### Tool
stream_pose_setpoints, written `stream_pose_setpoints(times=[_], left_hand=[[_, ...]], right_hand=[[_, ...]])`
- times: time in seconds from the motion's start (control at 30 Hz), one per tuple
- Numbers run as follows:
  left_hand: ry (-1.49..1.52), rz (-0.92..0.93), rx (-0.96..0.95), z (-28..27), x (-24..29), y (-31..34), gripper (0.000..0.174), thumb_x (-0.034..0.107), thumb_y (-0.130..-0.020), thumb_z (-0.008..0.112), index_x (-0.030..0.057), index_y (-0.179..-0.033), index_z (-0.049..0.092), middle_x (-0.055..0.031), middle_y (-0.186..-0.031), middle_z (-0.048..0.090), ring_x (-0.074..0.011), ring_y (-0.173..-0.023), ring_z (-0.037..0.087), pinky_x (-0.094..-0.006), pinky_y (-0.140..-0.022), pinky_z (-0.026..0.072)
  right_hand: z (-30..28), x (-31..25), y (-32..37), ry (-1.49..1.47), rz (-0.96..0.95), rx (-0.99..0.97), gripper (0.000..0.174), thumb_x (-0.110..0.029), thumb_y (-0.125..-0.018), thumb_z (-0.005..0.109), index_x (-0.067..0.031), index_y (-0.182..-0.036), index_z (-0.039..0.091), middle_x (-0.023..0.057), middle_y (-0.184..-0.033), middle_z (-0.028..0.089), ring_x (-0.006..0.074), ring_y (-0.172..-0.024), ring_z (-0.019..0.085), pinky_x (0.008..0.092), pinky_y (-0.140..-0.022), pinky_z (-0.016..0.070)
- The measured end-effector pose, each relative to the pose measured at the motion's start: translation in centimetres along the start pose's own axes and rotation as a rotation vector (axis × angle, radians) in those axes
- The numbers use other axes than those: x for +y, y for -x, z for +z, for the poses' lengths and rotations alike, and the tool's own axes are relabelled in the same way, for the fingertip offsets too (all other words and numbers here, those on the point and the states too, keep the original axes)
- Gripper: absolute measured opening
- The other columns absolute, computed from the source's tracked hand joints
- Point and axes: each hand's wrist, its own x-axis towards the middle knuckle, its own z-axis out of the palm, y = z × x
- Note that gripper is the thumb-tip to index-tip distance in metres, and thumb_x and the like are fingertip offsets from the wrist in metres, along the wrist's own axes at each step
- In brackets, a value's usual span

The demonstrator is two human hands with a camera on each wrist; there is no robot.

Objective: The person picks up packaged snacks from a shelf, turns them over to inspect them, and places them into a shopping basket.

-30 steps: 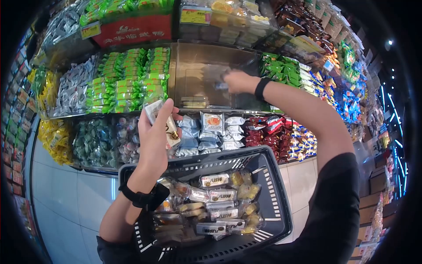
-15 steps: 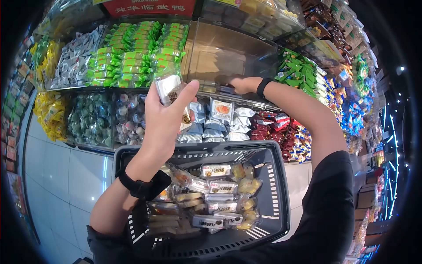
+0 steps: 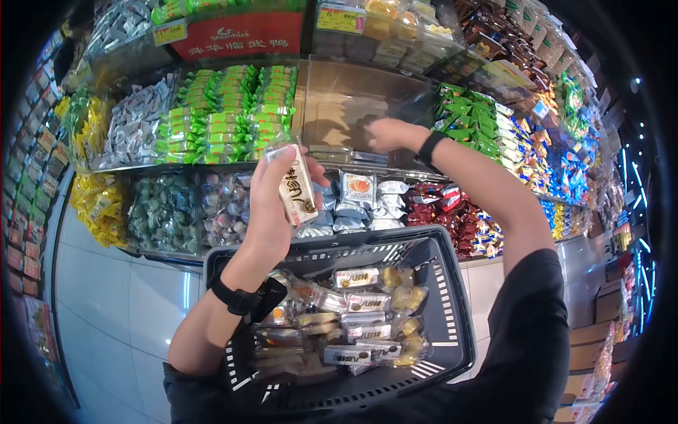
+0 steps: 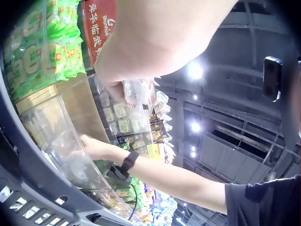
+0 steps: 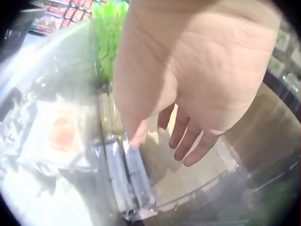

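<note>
My left hand holds a small clear-wrapped snack pack with a white label and dark Chinese lettering, raised over the basket's far rim. The thumb lies along one side and the fingers wrap behind. My right hand is inside a clear-walled bin with a brown bottom. Seen from the right wrist, its fingers hang loosely apart and hold nothing. The thumb overlaps silvery wrapped bars standing in a row along the bin's front wall, beside yellowish bars.
A dark grey shopping basket stands below, with several similar labelled packs in it. Green-wrapped snacks fill the bin to the left, green packets the one to the right. White packets sit in the lower row.
My right hand has lowered a silvery bar to the bin's front wall, let go and drawn back slightly. The left hand has turned its pack so the lettering faces up.
</note>
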Motion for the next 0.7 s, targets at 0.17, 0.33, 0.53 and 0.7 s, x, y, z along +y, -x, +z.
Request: stream_pose_setpoints(times=[0.17,0.33,0.53,0.7], left_hand=[[0.103,0.020,-0.099,0.1,0.4,0.2,0.037,0.035,-0.100,0.053,0.0028,-0.117,0.054,-0.0127,-0.092,0.064,-0.0245,-0.079,0.065,-0.0346,-0.058,0.0519],[0.157,0.007,-0.172,0.6,0.6,1.0,0.035,0.035,-0.100,0.054,0.0043,-0.117,0.055,-0.0147,-0.094,0.064,-0.0256,-0.078,0.067,-0.0345,-0.058,0.0531],[0.165,-0.063,-0.259,2.6,1.4,3.4,0.036,0.038,-0.106,0.046,0.0051,-0.118,0.055,-0.0128,-0.095,0.063,-0.0252,-0.077,0.066,-0.0351,-0.060,0.0528],[0.152,-0.137,-0.302,5.4,1.8,5.8,0.042,0.043,-0.108,0.038,0.0060,-0.116,0.057,-0.0108,-0.088,0.061,-0.0232,-0.072,0.063,-0.0347,-0.059,0.0502]], right_hand=[[-5.1,-3.1,9.8,-0.109,-0.233,0.386,0.035,-0.018,-0.090,0.068,-0.0016,-0.120,0.061,0.0201,-0.112,0.066,0.0385,-0.106,0.064,0.0442,-0.093,0.0510],[-7.0,-10.2,26.2,-0.254,-0.094,0.392,0.036,-0.023,-0.094,0.067,-0.0018,-0.122,0.060,0.0186,-0.112,0.068,0.0355,-0.103,0.066,0.0422,-0.091,0.0516],[-3.0,-16.3,39.5,-0.916,-0.017,0.253,0.051,-0.007,-0.087,0.076,-0.0014,-0.135,0.058,0.0136,-0.116,0.071,0.0223,-0.105,0.069,0.0372,-0.092,0.0548],[5.2,-21.6,45.1,-1.176,0.249,0.478,0.047,-0.003,-0.087,0.071,0.0032,-0.132,0.058,0.0158,-0.120,0.069,0.0238,-0.112,0.067,0.0373,-0.099,0.0510]])
